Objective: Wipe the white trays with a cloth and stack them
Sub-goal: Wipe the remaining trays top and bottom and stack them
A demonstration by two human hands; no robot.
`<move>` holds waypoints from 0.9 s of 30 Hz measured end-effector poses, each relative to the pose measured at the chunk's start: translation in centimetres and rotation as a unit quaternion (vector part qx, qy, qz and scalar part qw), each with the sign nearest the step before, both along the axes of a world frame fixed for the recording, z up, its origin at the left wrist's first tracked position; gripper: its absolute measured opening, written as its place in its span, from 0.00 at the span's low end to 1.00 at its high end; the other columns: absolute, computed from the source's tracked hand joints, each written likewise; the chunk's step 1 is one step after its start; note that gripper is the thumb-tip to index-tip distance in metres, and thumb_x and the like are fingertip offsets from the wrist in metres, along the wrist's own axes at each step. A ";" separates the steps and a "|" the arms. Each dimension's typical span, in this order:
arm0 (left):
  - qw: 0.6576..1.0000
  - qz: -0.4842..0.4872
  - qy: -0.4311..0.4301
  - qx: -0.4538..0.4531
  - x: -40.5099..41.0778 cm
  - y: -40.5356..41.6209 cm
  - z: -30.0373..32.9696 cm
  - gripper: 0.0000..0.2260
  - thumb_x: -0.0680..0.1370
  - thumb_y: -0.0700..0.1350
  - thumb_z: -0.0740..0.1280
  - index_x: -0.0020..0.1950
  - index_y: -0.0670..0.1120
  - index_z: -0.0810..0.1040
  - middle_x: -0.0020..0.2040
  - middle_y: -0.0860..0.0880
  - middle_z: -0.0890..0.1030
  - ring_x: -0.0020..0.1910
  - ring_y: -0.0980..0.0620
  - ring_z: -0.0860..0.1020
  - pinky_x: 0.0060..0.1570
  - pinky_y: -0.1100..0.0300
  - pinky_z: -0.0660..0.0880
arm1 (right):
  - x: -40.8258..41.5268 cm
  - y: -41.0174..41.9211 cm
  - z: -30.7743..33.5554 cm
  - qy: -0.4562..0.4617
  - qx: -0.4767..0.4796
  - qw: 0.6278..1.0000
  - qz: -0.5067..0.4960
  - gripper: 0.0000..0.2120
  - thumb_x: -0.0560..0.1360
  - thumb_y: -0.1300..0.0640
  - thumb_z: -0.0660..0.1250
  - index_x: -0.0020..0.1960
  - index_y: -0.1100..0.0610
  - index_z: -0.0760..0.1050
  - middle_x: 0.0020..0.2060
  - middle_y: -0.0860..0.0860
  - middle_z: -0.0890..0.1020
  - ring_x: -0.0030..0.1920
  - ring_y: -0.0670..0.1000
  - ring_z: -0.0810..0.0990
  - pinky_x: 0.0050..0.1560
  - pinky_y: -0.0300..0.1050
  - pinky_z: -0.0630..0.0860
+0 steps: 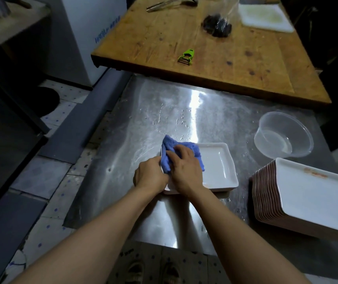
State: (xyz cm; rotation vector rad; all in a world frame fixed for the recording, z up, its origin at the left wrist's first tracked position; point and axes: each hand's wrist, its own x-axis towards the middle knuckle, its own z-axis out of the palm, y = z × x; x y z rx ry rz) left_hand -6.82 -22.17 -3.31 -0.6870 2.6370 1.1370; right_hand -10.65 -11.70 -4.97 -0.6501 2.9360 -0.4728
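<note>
Middle of steel table (164, 222): white tray (217, 167). Left hand (149, 177) gripping its 9 o'clock edge. Right hand (186, 169) pressing blue cloth (172, 150) into it. Tray stack (307, 197) at 3 o'clock.

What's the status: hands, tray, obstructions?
Left hand grips white rectangular tray edge; right hand presses blue cloth on it. Stack of white trays sits right. Nothing obstructing.
</note>
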 end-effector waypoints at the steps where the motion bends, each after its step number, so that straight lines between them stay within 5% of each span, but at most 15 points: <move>1: 1.000 0.002 0.000 -0.012 0.0 0.2 0.1 0.15 0.69 0.44 0.68 0.55 0.53 0.78 0.49 0.47 0.82 0.49 0.43 0.79 0.40 0.61 0.69 | 0.0 0.4 0.0 0.006 0.001 1.000 -0.005 0.17 0.76 0.56 0.60 0.64 0.56 0.73 0.65 0.54 0.70 0.65 0.54 0.67 0.59 0.48 0.66; 7: 0.999 0.006 -0.014 -0.037 -0.1 0.5 0.5 0.18 0.65 0.37 0.67 0.53 0.50 0.80 0.46 0.47 0.82 0.42 0.45 0.77 0.37 0.61 0.69 | -1.3 6.9 0.6 0.027 0.057 0.993 -0.105 0.22 0.70 0.57 0.66 0.64 0.55 0.74 0.65 0.55 0.70 0.64 0.57 0.68 0.64 0.47 0.62; 12: 0.999 0.017 -0.004 -0.033 0.1 0.9 0.4 0.19 0.64 0.36 0.67 0.53 0.50 0.81 0.44 0.48 0.81 0.42 0.45 0.78 0.36 0.62 0.70 | -3.1 8.9 0.9 0.050 0.078 0.991 -0.101 0.16 0.77 0.58 0.57 0.63 0.57 0.73 0.61 0.54 0.73 0.60 0.55 0.70 0.57 0.45 0.64; 17: 0.999 0.034 0.012 -0.032 0.2 1.2 0.2 0.18 0.66 0.36 0.68 0.54 0.47 0.80 0.46 0.48 0.81 0.43 0.45 0.77 0.39 0.61 0.72 | -1.8 11.0 1.0 0.046 0.132 0.986 -0.091 0.17 0.79 0.58 0.54 0.66 0.57 0.70 0.64 0.52 0.71 0.65 0.55 0.65 0.60 0.47 0.60; 25: 0.999 0.053 0.002 -0.006 0.0 1.0 -0.1 0.20 0.65 0.35 0.67 0.54 0.50 0.81 0.39 0.51 0.77 0.39 0.45 0.78 0.37 0.60 0.74 | 3.5 11.0 1.4 -0.003 0.104 0.987 -0.123 0.14 0.71 0.63 0.60 0.55 0.59 0.77 0.57 0.54 0.75 0.57 0.56 0.68 0.54 0.47 0.61; 27: 0.999 0.049 -0.007 -0.001 -0.1 0.8 -0.1 0.22 0.66 0.34 0.65 0.56 0.51 0.81 0.46 0.49 0.80 0.41 0.45 0.77 0.39 0.59 0.75 | 4.3 9.5 1.5 -0.017 0.067 0.992 -0.110 0.14 0.70 0.64 0.61 0.54 0.59 0.77 0.56 0.54 0.75 0.57 0.55 0.68 0.55 0.45 0.61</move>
